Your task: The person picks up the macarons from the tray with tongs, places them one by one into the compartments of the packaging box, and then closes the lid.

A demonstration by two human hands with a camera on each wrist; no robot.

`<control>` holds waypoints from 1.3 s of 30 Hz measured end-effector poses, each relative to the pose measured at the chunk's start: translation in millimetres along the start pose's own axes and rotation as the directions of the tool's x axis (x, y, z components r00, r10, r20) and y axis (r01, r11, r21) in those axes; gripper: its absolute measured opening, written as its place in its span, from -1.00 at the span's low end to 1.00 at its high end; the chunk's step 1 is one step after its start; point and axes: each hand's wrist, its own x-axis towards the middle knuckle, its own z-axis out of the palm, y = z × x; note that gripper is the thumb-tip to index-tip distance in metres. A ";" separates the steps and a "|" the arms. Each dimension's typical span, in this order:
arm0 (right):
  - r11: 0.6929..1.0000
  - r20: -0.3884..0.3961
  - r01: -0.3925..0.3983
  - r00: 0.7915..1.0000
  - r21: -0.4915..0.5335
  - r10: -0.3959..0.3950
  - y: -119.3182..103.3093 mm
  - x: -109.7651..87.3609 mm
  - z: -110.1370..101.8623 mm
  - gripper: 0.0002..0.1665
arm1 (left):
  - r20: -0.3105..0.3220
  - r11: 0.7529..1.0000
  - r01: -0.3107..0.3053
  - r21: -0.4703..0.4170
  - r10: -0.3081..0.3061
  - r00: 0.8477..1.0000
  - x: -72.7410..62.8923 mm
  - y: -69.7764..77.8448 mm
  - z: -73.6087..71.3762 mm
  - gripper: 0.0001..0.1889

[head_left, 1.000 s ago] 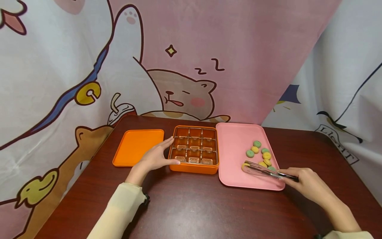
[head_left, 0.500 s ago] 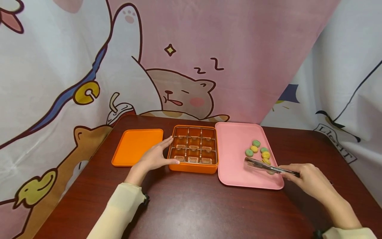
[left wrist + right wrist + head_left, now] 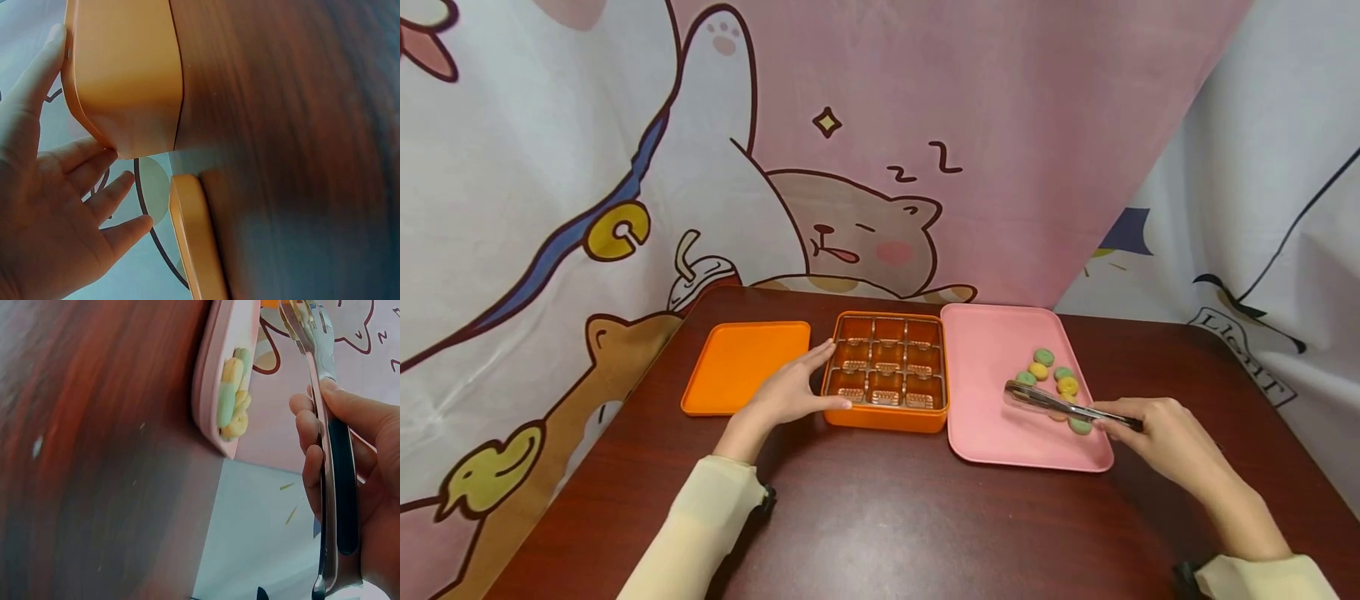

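Observation:
My right hand [image 3: 1176, 442] grips metal tongs [image 3: 328, 400] with dark handles, their tips above the pink tray [image 3: 985, 358]. Something yellowish shows between the tips in the right wrist view; the head view hides it. Several small round cookies [image 3: 1067, 386], green and yellow, lie at the tray's right side, some partly behind the tongs. With thumb and fingers spread, my left hand [image 3: 786, 393] touches the near left corner of an orange box [image 3: 128, 75]. Inside the box is a clear divided insert [image 3: 887, 358] with several compartments, none holding a cookie.
An orange lid [image 3: 745, 362] lies left of the box, partly behind my left hand. The pink tray stands right against the box on its other side. Everything is on a dark wooden table [image 3: 887, 508], with a printed cloth [image 3: 1000, 150] hanging behind.
The tongs have risen off the tray, and their tips have shifted slightly left. The yellow cookie seen at their tips a second ago no longer shows there in the head view. My left hand stays put.

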 end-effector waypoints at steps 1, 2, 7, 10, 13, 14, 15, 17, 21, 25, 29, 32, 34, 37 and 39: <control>1.000 0.002 -0.002 1.000 0.010 0.002 -1.5 1.5 -0.2 -0.72 | -0.001 1.000 0.001 -0.001 -0.001 1.000 0.0 0.1 -0.2 0.10; 1.000 0.001 -0.002 1.000 0.020 0.002 -2.9 3.0 -0.1 -0.72 | -0.002 1.000 0.001 -0.002 -0.001 1.000 0.1 0.3 -0.4 0.10; 0.999 -0.008 0.005 1.000 0.047 -0.005 -10.5 11.0 0.4 -0.71 | -0.001 1.000 -0.001 -0.004 0.000 1.000 0.2 1.0 -1.4 0.10; 0.998 -0.001 -0.003 1.000 0.066 0.003 -16.1 15.6 0.6 -0.70 | -0.003 1.000 -0.006 -0.003 0.006 1.000 1.0 0.8 -1.5 0.10; 0.995 0.010 -0.014 1.000 0.097 0.013 -22.3 19.7 1.6 -0.70 | -0.007 1.000 -0.012 0.001 0.012 1.000 1.3 0.3 -1.7 0.11; 0.995 0.009 -0.013 1.000 0.103 0.013 -24.2 21.1 2.0 -0.70 | -0.007 1.000 -0.014 0.005 0.014 1.000 1.5 -0.1 -1.5 0.11; 0.994 0.006 -0.009 1.000 0.109 0.008 -25.9 22.5 3.1 -0.70 | -0.007 1.000 -0.015 0.006 0.015 1.000 1.5 -0.4 -1.5 0.11; 0.992 0.006 -0.006 1.000 0.127 0.005 -29.6 25.2 4.3 -0.71 | -0.005 1.000 -0.014 0.004 0.014 1.000 1.8 -0.9 -1.4 0.11; 0.986 0.025 -0.008 1.000 0.169 0.004 -36.9 29.7 7.7 -0.73 | -0.003 1.000 -0.011 0.009 0.011 1.000 2.2 -1.7 -1.0 0.11; 0.978 0.051 -0.026 0.999 0.207 0.015 -43.7 33.5 10.5 -0.72 | -0.002 1.000 -0.008 0.020 0.008 1.000 1.7 -1.7 -0.7 0.11; 0.975 0.052 -0.015 0.999 0.221 0.003 -49.0 36.8 12.8 -0.73 | 0.000 1.000 -0.004 0.029 0.004 1.000 1.6 -1.4 -0.4 0.11; 0.975 0.033 0.012 0.999 0.221 -0.020 -52.7 39.6 15.0 -0.73 | 0.001 0.999 -0.001 0.033 0.001 1.000 1.7 -1.2 -0.3 0.11; 0.976 0.016 0.036 0.999 0.216 -0.041 -55.2 41.7 16.6 -0.73 | 0.000 0.999 0.001 0.034 -0.001 1.000 1.8 -1.1 -0.3 0.11; 0.974 0.005 0.058 0.998 0.219 -0.061 -58.5 44.3 18.7 -0.74 | 0.001 1.000 0.005 0.031 -0.005 1.000 1.7 -0.9 -0.4 0.11; 0.972 0.009 0.062 0.998 0.226 -0.065 -60.6 45.6 19.8 -0.73 | 0.001 1.000 0.008 0.030 -0.008 1.000 1.7 -0.8 -0.3 0.11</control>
